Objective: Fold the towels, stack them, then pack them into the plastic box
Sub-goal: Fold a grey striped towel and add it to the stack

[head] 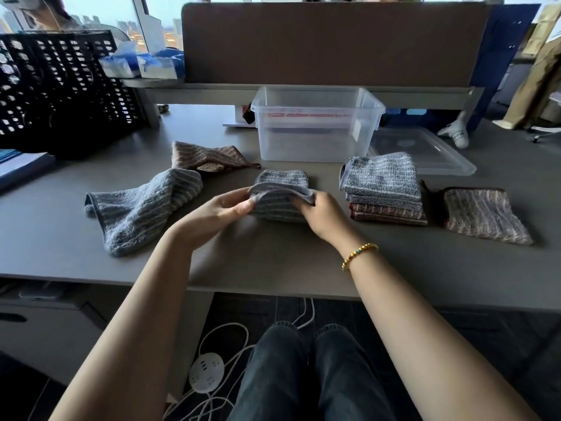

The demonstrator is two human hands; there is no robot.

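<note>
Item in hand: small grey striped towel [280,197], centre of surface [273,265], near edge lifted and curled over for the next fold. Left hand [223,208] pinching left end of raised edge between thumb and fingertips; right hand [321,209] curled round right end. Both ends held, presumably to keep the fold square.

Stack [384,189]: folded grey towels over reddish-brown ones, just right of the work spot, likely parked for short carry. Separate folded brown towel [484,215] further right, apart from stack, near corner pointing toward the front edge.

Awaiting folding: crumpled blue-grey towel [142,208] at left; rumpled brown striped towel [209,158] behind it, the two touching.

Plastic box [315,123]: clear, open-topped, apparently empty, directly behind work spot; lid [425,153] flat on surface at its right, partly under stack's far corner.

Open room: bare strip between hands and front edge; gap between held towel and stack narrow; path from stack to box unobstructed.
</note>
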